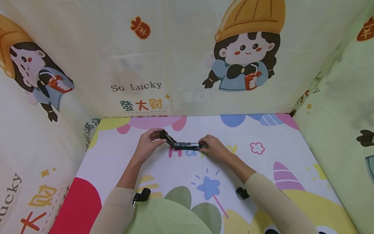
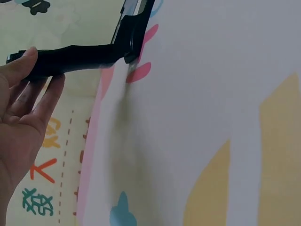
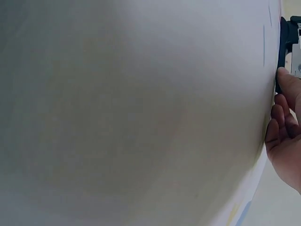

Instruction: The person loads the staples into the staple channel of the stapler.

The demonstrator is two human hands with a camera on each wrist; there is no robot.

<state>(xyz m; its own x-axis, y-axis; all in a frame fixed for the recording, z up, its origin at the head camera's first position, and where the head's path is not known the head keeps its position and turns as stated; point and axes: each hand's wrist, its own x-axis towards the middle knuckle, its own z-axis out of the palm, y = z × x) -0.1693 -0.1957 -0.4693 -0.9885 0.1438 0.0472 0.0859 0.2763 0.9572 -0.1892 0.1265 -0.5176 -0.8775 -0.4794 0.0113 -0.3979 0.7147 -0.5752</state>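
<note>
A black stapler (image 1: 187, 146) with a silvery metal channel lies over the printed letters, opened at its hinge. Its long part is level on the table, while the shorter left part slants upward. With thumb and fingers, my left hand (image 1: 147, 146) grips the raised end; the left wrist view shows this black arm (image 2: 80, 60) between thumb and fingertips. At the opposite end, my right hand (image 1: 215, 149) pinches the tip of the long part. In the right wrist view, the thumb presses against the black edge (image 3: 282, 52) and the other fingers curl near the tabletop.
A white table cover (image 1: 233, 172) with colourful cartoon prints lies under the hands. Patterned cloth walls (image 1: 181, 65) enclose the back and both sides. Black camera mounts sit by the left wrist (image 1: 142, 195) and the right wrist (image 1: 242, 193).
</note>
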